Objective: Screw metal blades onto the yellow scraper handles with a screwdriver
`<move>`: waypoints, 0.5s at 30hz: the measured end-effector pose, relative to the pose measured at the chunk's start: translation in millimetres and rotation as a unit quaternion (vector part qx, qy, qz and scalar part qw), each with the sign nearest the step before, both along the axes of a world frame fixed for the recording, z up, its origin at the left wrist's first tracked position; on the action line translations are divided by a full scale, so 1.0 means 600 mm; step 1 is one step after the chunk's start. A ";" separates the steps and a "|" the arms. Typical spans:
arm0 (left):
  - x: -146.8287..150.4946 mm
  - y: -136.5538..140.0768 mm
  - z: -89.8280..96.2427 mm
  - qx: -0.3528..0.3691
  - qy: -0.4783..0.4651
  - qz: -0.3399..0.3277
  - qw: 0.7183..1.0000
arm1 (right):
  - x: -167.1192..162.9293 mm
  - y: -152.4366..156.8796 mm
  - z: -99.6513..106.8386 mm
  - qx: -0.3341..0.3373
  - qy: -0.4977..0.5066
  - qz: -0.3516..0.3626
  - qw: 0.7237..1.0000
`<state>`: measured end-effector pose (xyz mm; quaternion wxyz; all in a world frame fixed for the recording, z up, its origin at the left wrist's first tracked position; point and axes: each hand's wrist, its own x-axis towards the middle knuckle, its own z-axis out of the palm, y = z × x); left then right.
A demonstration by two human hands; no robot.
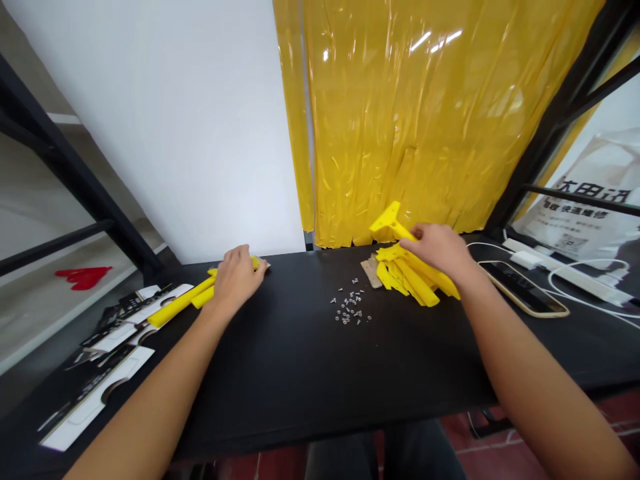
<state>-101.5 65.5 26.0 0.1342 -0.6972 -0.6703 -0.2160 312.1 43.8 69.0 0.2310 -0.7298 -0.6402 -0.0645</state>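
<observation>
My right hand [440, 245] pinches a yellow plastic scraper [389, 219] by its handle, with the T-shaped head raised toward the back. Beneath it lies a heap of similar yellow pieces [413, 277] on a bit of brown board [371, 272]. On the left, my left hand [239, 275] is curled over the end of a yellow scraper [256, 263], its head mostly hidden by the fingers. Yellow handles [176, 307] extend from under that hand toward the front left. Small loose screws and nuts [350, 307] are scattered on the black table between the hands.
Flat white and black cardboard pieces [105, 393] lie at the left. A phone [523, 287] and a white power strip [575, 273] with cables lie on the right. A yellow plastic curtain [400, 120] and a white panel [200, 133] stand behind the black table [300, 373].
</observation>
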 end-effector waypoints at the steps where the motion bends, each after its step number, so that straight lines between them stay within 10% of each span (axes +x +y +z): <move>1: -0.016 0.007 -0.006 -0.038 0.030 0.037 0.998 | 0.023 0.008 -0.004 -0.028 -0.018 -0.022 0.999; 8: -0.052 0.018 -0.018 -0.199 0.099 0.075 0.972 | 0.087 0.036 -0.034 -0.175 -0.034 -0.064 0.982; 15: -0.029 0.003 0.005 -0.201 0.131 0.064 0.969 | 0.122 0.055 -0.056 -0.158 -0.019 -0.008 0.987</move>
